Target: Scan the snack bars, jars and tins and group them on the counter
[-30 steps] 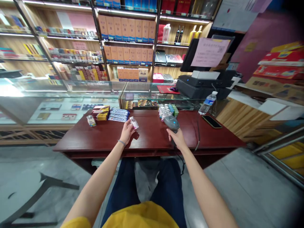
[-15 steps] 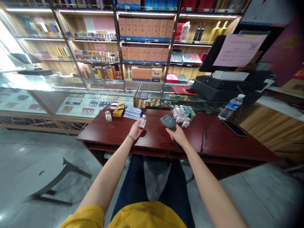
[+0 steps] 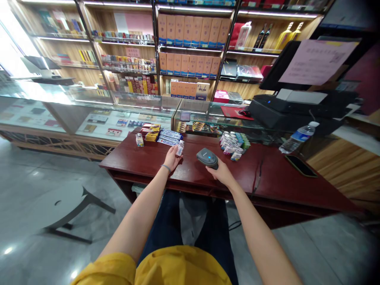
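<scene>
My left hand (image 3: 172, 159) is closed round a small clear-capped bottle (image 3: 179, 148) with a pale label, held just above the dark red desk (image 3: 190, 174). In my right hand (image 3: 219, 172) is a dark grey barcode scanner (image 3: 208, 157), gripped by its handle, a blue light on top and its head pointing left toward the bottle. A cluster of similar small bottles (image 3: 230, 143) stands to the right of the scanner. One more small bottle (image 3: 139, 139) stands alone at the desk's left. Beside it lie blue-and-white packets (image 3: 170, 137) and yellow-and-brown packs (image 3: 152, 133).
A water bottle (image 3: 298, 137) and a phone (image 3: 301, 165) are on the desk's right side. Behind the desk runs a glass display counter (image 3: 124, 103), with a monitor (image 3: 282, 65) at right. A grey stool (image 3: 65, 206) stands on the floor at left.
The scanner has tilted and shifted slightly left relative to the desk, its head turned more toward the held bottle. My left hand keeps hold of its bottle. The whole view has shifted a little.
</scene>
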Motion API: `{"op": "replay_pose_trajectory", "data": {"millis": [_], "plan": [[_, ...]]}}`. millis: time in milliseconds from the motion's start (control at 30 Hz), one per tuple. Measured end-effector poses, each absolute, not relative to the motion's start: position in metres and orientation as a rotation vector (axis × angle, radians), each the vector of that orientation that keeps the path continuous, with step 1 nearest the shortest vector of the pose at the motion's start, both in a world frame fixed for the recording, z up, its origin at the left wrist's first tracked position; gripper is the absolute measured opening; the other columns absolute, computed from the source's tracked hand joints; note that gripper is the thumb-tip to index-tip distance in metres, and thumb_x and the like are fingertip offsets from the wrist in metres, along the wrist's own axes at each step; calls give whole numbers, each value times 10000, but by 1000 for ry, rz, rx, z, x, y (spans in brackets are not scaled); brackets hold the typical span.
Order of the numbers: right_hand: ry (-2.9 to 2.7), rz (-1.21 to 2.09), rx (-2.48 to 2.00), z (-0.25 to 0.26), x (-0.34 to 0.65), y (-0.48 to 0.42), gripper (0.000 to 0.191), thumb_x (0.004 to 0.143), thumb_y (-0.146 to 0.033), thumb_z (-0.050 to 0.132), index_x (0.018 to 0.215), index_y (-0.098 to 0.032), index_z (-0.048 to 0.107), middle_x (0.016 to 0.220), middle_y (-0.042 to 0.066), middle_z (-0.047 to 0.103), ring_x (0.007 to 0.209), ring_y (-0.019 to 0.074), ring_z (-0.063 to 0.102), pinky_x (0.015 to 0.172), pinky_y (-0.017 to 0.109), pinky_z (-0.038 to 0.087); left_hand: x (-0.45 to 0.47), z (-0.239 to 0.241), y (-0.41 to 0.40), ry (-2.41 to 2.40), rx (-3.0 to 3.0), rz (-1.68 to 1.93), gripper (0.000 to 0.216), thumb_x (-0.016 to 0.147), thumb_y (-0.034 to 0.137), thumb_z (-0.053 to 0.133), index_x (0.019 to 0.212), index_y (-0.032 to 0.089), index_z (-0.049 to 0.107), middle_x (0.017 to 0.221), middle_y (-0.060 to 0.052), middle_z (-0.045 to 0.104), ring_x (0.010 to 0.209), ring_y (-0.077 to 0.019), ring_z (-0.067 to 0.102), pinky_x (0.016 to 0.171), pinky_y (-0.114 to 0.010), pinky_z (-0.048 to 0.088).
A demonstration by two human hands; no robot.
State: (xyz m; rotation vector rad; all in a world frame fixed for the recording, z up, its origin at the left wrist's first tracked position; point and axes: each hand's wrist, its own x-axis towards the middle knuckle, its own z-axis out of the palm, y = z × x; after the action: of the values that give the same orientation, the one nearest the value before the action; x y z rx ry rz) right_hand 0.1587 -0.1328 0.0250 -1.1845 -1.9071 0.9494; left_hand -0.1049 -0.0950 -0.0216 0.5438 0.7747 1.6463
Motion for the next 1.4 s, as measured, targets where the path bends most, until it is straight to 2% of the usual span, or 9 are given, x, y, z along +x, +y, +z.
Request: {"op": "replay_pose_trajectory", "data": {"millis": [67,133,200,267,433,733,967,1167,1400], "plan": [[-1960,926,-1177,26,158,-134,593,818,-338,690,1380,-197,564,904,55,768,482,164,622,445,272,497,-107,-22,-95,751,510,1665,322,790,387,818,956,216,602,844,11,654,714,-108,617,637,-227,509],[-2007,884,-1175,26,157,-135,581,790,-293,719,1351,-220,589,1039,73,774,700,221,720,607,311,569,-108,-23,-94,741,494,1663,311,795,380,813,944,218,594,846,13,649,719,-109,618,643,-230,504],[-2044,844,-1181,26,156,-135,581,768,-259,739,1332,-232,605,1132,81,763,913,271,737,767,355,578,-108,-24,-94,742,486,1654,294,805,374,801,943,217,594,854,11,647,722,-113,617,649,-239,496],[-2077,817,-1186,26,154,-135,563,758,-239,745,1307,-228,621,1145,85,764,1007,299,724,849,384,558,-107,-24,-93,750,469,1656,267,825,365,780,953,218,597,877,3,657,733,-116,617,660,-246,485],[-2128,791,-1182,27,153,-137,496,739,-195,743,1227,-211,658,1100,87,780,1003,308,730,870,385,536,-107,-22,-93,775,461,1657,246,852,366,751,992,223,607,954,-22,688,804,-125,636,713,-252,475],[-2100,761,-1190,29,155,-139,513,773,-233,725,1276,-199,629,1143,105,770,1040,306,722,896,390,532,-102,-19,-105,754,551,1675,338,775,343,831,992,195,617,900,-7,673,768,-118,638,740,-264,519],[-1999,766,-1162,24,159,-128,503,825,-330,681,1301,-170,634,1054,110,784,972,304,738,795,382,570,-147,-19,-120,1094,860,1812,456,708,328,852,1082,178,638,1014,-38,686,860,-120,649,788,-232,514],[-1949,838,-1296,24,159,-127,567,827,-392,659,1334,-144,607,589,-9,680,454,206,626,491,297,490,-239,-22,-131,1548,950,2045,468,678,256,830,1068,192,578,996,-35,656,890,-153,655,840,-284,508],[-1907,819,-1324,20,162,-125,574,805,-449,670,1292,-149,617,535,-34,637,393,181,570,457,283,457,-288,-27,-130,1975,1004,2041,422,658,224,818,1001,189,576,978,-25,592,892,-166,585,875,-319,482]]}}
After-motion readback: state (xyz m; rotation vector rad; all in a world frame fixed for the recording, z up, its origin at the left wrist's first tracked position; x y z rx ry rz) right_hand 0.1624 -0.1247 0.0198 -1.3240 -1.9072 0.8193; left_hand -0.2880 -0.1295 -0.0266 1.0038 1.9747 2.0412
